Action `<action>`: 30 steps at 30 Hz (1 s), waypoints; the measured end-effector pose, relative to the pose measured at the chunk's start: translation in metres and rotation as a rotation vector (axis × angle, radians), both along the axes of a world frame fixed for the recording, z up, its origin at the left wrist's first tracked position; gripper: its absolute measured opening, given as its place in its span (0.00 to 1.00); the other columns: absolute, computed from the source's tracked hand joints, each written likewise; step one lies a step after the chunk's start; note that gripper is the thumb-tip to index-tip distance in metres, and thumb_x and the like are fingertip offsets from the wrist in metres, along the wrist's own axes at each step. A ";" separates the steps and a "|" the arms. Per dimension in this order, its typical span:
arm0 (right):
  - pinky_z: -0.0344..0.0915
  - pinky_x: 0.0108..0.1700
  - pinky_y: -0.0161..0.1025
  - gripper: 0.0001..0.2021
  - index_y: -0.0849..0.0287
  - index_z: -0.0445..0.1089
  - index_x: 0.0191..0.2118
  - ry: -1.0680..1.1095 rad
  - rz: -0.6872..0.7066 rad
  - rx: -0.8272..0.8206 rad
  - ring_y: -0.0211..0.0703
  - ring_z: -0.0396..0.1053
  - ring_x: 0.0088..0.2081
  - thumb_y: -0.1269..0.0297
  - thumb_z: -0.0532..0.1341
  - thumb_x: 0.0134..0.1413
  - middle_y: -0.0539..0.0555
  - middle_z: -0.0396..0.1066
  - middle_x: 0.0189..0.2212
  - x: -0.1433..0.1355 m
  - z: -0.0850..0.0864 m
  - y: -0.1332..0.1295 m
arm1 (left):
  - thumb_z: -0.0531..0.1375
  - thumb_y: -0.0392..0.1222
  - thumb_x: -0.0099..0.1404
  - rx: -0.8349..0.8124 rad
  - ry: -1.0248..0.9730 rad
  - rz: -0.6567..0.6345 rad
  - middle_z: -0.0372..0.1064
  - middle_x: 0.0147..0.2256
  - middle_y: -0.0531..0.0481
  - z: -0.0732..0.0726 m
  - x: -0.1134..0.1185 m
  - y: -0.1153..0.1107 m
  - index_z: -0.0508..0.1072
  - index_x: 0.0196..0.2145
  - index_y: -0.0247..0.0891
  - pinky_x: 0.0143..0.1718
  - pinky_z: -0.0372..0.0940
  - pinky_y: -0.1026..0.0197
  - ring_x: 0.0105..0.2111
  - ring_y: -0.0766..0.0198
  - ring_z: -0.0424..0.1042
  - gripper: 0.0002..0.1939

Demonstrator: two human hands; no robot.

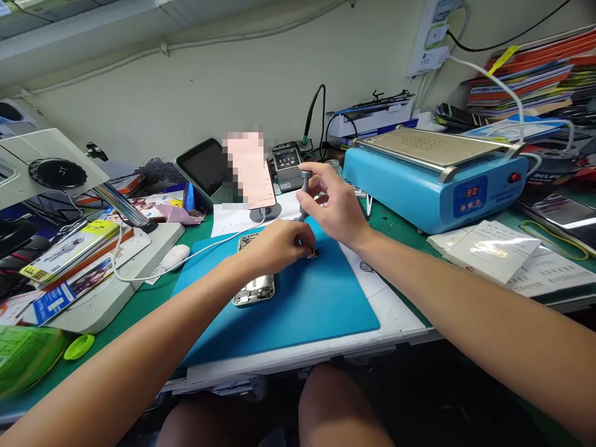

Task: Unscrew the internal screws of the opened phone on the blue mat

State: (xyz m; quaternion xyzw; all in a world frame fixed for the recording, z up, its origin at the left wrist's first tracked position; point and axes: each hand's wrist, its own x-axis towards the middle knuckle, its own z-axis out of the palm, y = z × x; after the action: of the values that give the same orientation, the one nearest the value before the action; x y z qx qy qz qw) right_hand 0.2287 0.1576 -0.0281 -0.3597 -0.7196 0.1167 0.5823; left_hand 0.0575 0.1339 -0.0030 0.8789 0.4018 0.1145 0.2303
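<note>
My right hand (336, 208) is closed on an upright grey precision screwdriver (305, 185), its index finger resting on the top cap. The screwdriver's lower end is partly hidden behind my left hand. With fingers pinched together, my left hand (284, 243) holds a small dark component (315, 252) just above the blue mat (321, 304). Under my left wrist lies an opened phone (255, 293) with its inner parts bare; the hand and forearm cover its middle.
Behind the mat, a lit phone (261, 180) stands on a round charging base. A blue heating plate machine (395, 183) reading 90 is on the right. A microscope stand (153, 248) with boxes on its base is on the left, near a white mouse (175, 256). A soldering station (287, 164) stands behind.
</note>
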 end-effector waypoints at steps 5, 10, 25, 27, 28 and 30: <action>0.77 0.37 0.43 0.19 0.50 0.68 0.58 -0.008 -0.011 -0.011 0.45 0.74 0.34 0.64 0.63 0.62 0.49 0.71 0.33 0.001 -0.001 0.002 | 0.64 0.39 0.67 0.048 0.003 -0.034 0.83 0.41 0.49 -0.006 -0.001 0.002 0.83 0.41 0.40 0.45 0.72 0.57 0.40 0.56 0.80 0.08; 0.75 0.33 0.41 0.18 0.50 0.68 0.57 -0.002 -0.014 0.005 0.44 0.74 0.33 0.64 0.63 0.62 0.49 0.71 0.32 0.000 0.002 0.002 | 0.64 0.39 0.67 0.094 0.033 -0.052 0.84 0.40 0.49 -0.005 -0.001 0.000 0.85 0.40 0.42 0.46 0.72 0.57 0.40 0.55 0.80 0.08; 0.75 0.35 0.41 0.19 0.53 0.70 0.57 -0.026 -0.030 0.007 0.44 0.76 0.34 0.63 0.64 0.62 0.50 0.74 0.34 0.001 0.004 0.000 | 0.62 0.44 0.75 0.159 -0.133 0.062 0.82 0.45 0.48 0.005 -0.035 -0.031 0.83 0.46 0.40 0.46 0.70 0.56 0.44 0.55 0.79 0.10; 0.76 0.35 0.42 0.19 0.52 0.71 0.57 -0.034 -0.036 0.006 0.45 0.77 0.34 0.62 0.64 0.62 0.50 0.75 0.34 0.001 0.004 0.000 | 0.61 0.44 0.75 0.167 -0.154 0.098 0.82 0.45 0.48 0.005 -0.048 -0.039 0.82 0.46 0.41 0.46 0.71 0.56 0.44 0.56 0.79 0.10; 0.76 0.35 0.42 0.19 0.52 0.71 0.58 -0.039 -0.040 0.005 0.45 0.77 0.34 0.62 0.64 0.62 0.51 0.75 0.34 0.001 0.004 -0.001 | 0.61 0.44 0.75 0.172 -0.162 0.116 0.81 0.45 0.48 0.004 -0.054 -0.044 0.82 0.46 0.41 0.47 0.71 0.56 0.45 0.55 0.79 0.10; 0.77 0.35 0.43 0.19 0.52 0.71 0.58 -0.047 -0.047 0.004 0.47 0.77 0.35 0.61 0.64 0.62 0.51 0.75 0.34 0.002 0.005 -0.001 | 0.61 0.46 0.76 0.188 -0.179 0.154 0.80 0.48 0.48 -0.001 -0.067 -0.058 0.81 0.48 0.41 0.51 0.71 0.54 0.48 0.55 0.78 0.11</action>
State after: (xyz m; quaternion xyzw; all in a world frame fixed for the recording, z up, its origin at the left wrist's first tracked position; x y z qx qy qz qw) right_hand 0.2302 0.1569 -0.0235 -0.3780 -0.7246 0.0929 0.5687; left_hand -0.0094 0.0762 -0.0036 0.8495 0.4333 0.2467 0.1722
